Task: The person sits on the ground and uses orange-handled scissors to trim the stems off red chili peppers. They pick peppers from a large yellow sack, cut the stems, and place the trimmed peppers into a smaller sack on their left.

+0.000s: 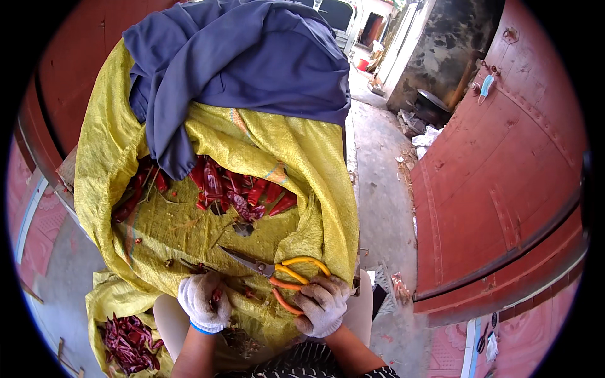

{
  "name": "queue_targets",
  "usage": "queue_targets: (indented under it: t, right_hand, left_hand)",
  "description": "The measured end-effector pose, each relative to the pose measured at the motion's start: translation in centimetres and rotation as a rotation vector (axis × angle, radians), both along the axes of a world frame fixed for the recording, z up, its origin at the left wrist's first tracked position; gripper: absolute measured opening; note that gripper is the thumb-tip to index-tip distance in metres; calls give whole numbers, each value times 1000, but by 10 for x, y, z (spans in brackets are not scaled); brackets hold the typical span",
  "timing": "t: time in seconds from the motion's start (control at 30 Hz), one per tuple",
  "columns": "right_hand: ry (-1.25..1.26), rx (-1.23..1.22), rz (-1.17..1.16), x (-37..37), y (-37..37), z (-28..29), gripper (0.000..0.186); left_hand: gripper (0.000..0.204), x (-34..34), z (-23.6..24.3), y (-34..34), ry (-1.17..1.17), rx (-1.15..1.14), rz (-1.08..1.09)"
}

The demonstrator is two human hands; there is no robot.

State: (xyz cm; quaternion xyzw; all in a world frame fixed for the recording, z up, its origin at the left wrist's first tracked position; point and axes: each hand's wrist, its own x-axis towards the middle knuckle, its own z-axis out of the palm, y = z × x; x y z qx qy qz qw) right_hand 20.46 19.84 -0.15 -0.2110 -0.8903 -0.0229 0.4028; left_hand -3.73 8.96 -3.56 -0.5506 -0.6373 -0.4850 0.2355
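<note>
My right hand (323,307), in a whitish knitted glove, is closed around the orange and yellow handles of a pair of scissors (255,263). Their blades point left over the yellow woven sack (189,233). In a matching glove with a blue cuff, my left hand (205,302) has its fingers curled in, and a bit of red chili pepper (217,294) shows between them, mostly hidden. Dark stems lie just beyond that hand. Farther back, several glossy red chili peppers (213,179) are heaped in the sack's opening, under its folded edge.
Dark blue cloth (252,63) drapes over the far part of the sack. At lower left, a second yellow sack holds darker dried chilies (129,343). A red door (498,183) stands to the right beside a concrete path (384,189). A blue mask (486,87) hangs from it.
</note>
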Motion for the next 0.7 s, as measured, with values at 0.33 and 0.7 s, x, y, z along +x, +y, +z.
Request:
queue_targets:
  t: [0.33,0.7]
  right_hand:
    - [-6,10,20,1,0,-5,40]
    - [86,62,31,-8,6,-2,33]
  left_hand:
    - [24,-6,-12,-1,-83,-8,-40]
    - [26,-5,7,18,-24,72,-44]
